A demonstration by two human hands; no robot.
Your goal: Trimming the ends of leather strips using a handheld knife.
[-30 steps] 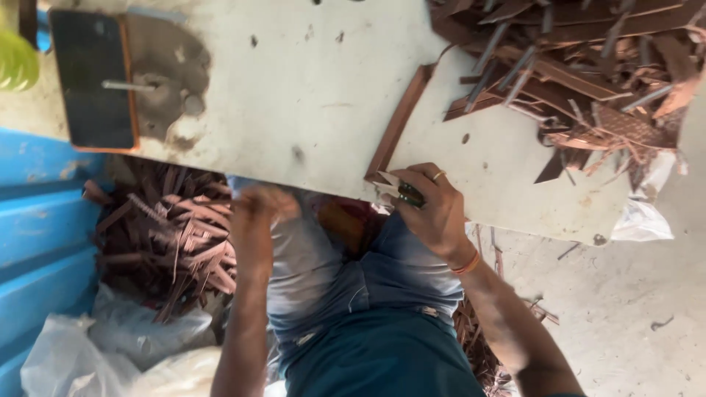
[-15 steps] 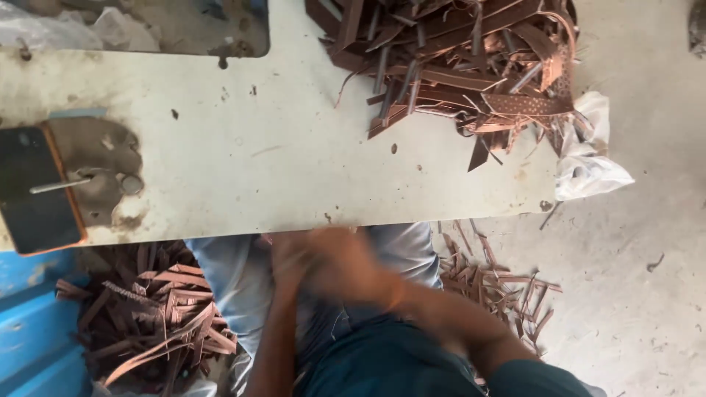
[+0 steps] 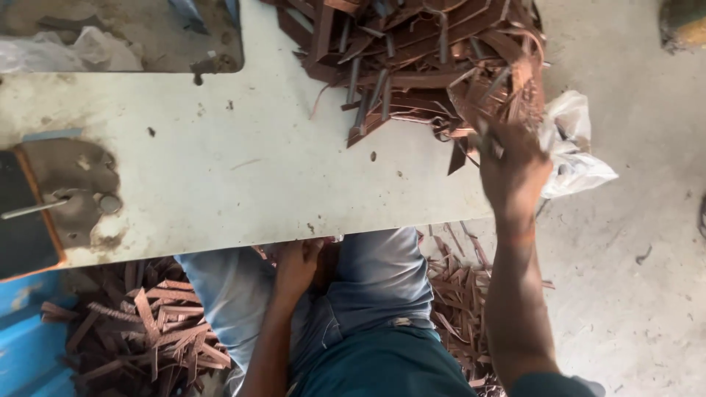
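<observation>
A heap of brown leather strips lies on the far right of a worn white table. My right hand is stretched out to the near right edge of that heap, its fingers blurred among the strips, so I cannot tell whether it grips one. My left hand rests on my lap in blue jeans, just under the table's near edge, with its fingers curled and partly hidden.
A black pad with an orange rim and a metal pin sit at the table's left end. More cut strips litter the floor beside a blue container. A white plastic bag hangs off the table's right end.
One second ago my right hand held a strip and a small tool at the table's edge. Both hands then dropped to my lap, and now the right hand has reached up to the heap.
</observation>
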